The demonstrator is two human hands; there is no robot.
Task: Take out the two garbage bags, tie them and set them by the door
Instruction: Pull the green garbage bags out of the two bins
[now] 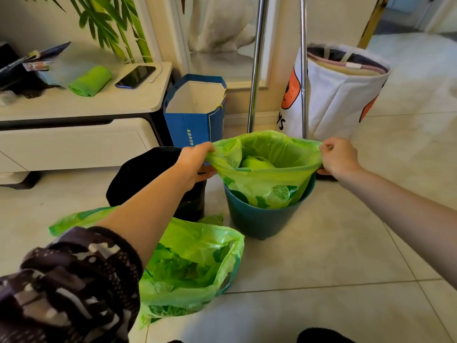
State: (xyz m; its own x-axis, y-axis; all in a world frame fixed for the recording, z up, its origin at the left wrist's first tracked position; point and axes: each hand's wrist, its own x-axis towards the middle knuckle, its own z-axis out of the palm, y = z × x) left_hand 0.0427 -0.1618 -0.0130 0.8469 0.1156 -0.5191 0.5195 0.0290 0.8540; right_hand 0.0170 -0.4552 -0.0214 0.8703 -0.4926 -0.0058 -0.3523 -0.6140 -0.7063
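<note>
Two hands, left hand [195, 160] and right hand [338, 157], each pinch one green garbage bag [267, 169] in a teal bin [259, 219]; a second green bag [193, 266] lies on the floor [333, 268].

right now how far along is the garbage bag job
About halfway. Done: one green bag is out of its bin and lies on the floor, still open and untied. In hand: the left hand and right hand pinch the rim of the second bag, lifting it from the teal bin. Left: finish lifting it, tie both bags, set them by the door.
</note>
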